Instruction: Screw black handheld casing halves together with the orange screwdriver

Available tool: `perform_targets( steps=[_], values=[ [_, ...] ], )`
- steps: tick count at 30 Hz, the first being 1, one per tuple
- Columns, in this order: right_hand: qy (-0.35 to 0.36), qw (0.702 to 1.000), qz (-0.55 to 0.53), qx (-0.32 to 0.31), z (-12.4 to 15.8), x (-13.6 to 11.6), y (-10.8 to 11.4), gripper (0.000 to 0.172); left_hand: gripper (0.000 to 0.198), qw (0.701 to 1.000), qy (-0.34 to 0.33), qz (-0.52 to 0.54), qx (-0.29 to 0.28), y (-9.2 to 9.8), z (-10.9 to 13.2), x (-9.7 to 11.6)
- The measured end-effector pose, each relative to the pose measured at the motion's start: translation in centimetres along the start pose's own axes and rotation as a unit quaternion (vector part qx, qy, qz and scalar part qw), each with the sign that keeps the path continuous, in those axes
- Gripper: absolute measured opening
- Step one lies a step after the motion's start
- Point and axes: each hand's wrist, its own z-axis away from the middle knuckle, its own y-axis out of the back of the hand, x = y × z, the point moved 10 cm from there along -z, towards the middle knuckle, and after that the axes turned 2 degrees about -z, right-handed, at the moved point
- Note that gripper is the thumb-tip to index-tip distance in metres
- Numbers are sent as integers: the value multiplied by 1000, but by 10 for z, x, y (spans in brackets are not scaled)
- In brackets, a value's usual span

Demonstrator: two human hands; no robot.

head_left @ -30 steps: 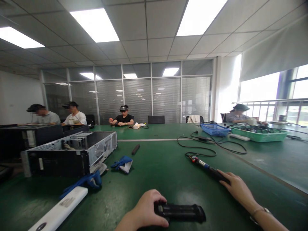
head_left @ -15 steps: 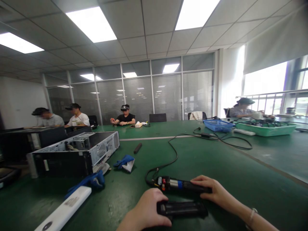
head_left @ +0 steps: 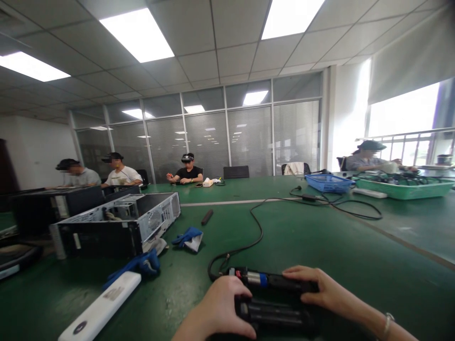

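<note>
My left hand [head_left: 222, 305] is wrapped round the left end of a black ribbed cylindrical tool body [head_left: 273, 312] lying on the green table [head_left: 320, 246] at the near edge. My right hand [head_left: 322, 291] grips a second black corded tool [head_left: 270, 279] with a blue and silver band, lying just behind and against the first. Its black cable [head_left: 258, 222] loops away across the table toward the far right.
An open computer case [head_left: 117, 225] lies at the left, with blue gloves [head_left: 188, 237] and a white flat panel [head_left: 101, 310] near it. A small black bar [head_left: 206, 217] lies mid-table. Blue basket [head_left: 327, 182] and green tray [head_left: 405, 188] stand far right. Several people sit at the far side.
My right hand has dragged the corded tool from the right toward me until it lies against the black body in my left hand. The cable has followed.
</note>
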Motion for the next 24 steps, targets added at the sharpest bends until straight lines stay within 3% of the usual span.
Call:
perform_targets(
  steps=[4,7,10,14,20,24],
  values=[
    [-12,996,21,83,7,7,24,45,63,998,-31,43,46,17,1,13],
    [-8,989,30,143,12,-9,35,46,61,992,-45,60,106,31,2,20],
    [33,990,39,132,12,-38,27,49,59,984,-42,35,168,41,4,21],
    [69,982,137,110,6,-63,9,46,57,974,-47,20,220,44,4,15],
    [101,957,235,137,-12,-72,5,38,54,959,-60,13,277,43,1,2],
    [77,958,229,154,-12,-62,4,37,57,964,-38,20,263,38,-1,-7]
  ],
)
